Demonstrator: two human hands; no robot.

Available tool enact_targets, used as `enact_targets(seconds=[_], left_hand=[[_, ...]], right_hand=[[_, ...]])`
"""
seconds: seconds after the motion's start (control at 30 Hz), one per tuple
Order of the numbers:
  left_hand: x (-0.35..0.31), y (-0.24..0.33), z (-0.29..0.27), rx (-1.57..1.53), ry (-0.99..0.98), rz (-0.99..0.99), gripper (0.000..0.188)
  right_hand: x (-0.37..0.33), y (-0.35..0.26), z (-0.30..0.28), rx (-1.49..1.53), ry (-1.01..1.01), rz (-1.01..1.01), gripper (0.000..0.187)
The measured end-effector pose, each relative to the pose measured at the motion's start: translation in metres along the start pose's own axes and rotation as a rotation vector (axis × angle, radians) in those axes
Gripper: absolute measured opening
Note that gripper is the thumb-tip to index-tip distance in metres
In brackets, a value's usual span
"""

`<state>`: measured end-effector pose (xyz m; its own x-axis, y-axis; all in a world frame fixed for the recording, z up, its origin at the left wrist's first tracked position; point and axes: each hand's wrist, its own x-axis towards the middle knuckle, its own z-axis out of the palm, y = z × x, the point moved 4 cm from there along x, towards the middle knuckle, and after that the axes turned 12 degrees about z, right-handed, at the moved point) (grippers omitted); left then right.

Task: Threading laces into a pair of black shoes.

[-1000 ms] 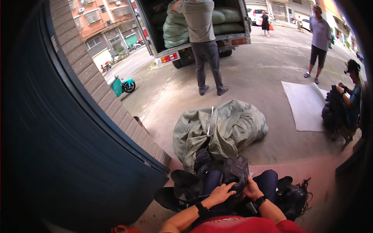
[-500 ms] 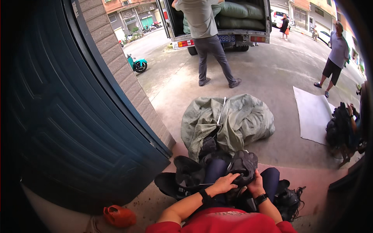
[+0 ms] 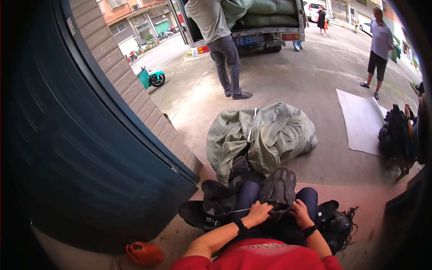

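Observation:
A dark grey shoe (image 3: pixel 278 186) sits over my lap between my knees, its opening towards me. My left hand (image 3: pixel 258 214) is closed on the near left edge of that opening. On the near right edge my right hand (image 3: pixel 301 213) pinches the shoe, with its fingertips partly hidden. Black shoes (image 3: pixel 218 198) are piled beside my left knee, where a thin pale cord runs across. More black shoes (image 3: pixel 335 227) with loose laces lie by my right knee. Beyond my knees slumps a grey-green cloth sack (image 3: pixel 283 135), with dark shoes at its near mouth.
A dark blue door (image 3: pixel 99 148) and brick wall stand at left; an orange bag (image 3: pixel 145 253) lies low left. Ahead, a person stands at a van (image 3: pixel 252 40) loaded with green sacks. At right are a white sheet (image 3: pixel 360 121), a standing person and a dark pile with someone's arm.
The shoe has turned and tipped in my hands, and my right hand has shifted lower along its side. The person at the van has stepped left. My view has shifted slightly.

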<state>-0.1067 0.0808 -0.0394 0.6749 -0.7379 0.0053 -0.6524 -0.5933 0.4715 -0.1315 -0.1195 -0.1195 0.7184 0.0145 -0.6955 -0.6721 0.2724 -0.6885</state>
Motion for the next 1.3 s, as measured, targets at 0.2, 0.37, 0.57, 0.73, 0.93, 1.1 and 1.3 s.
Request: enact_targets(seconds=[0.2,0.37,0.57,0.73,0.93,1.1,1.3], left_hand=[[-0.004,0.007,0.022,0.198,0.074,0.109,0.019],[-0.016,0.017,0.037,0.228,0.048,0.177,0.013],[-0.010,0.005,0.048,0.338,-0.013,0.142,0.014],[0.001,0.003,0.039,0.333,-0.117,0.124,0.012],[-0.012,0.029,0.025,0.239,-0.117,0.157,0.016],[-0.013,0.022,-0.017,-0.018,0.249,-0.016,0.022],[-0.004,0.000,-0.016,-0.211,0.086,-0.152,0.036]], right_hand=[[-0.053,-0.046,0.033,-0.692,0.495,-0.561,0.036],[-0.057,-0.034,0.039,-0.896,0.552,-0.579,0.043],[-0.046,-0.035,0.040,-0.877,0.472,-0.635,0.026],[-0.040,-0.039,0.040,-0.878,0.471,-0.868,0.021],[-0.044,-0.026,0.039,-0.815,0.467,-0.646,0.024],[-0.055,-0.023,0.035,-0.828,0.450,-0.654,0.022],[-0.044,-0.024,0.033,-0.813,0.399,-0.637,0.025]])
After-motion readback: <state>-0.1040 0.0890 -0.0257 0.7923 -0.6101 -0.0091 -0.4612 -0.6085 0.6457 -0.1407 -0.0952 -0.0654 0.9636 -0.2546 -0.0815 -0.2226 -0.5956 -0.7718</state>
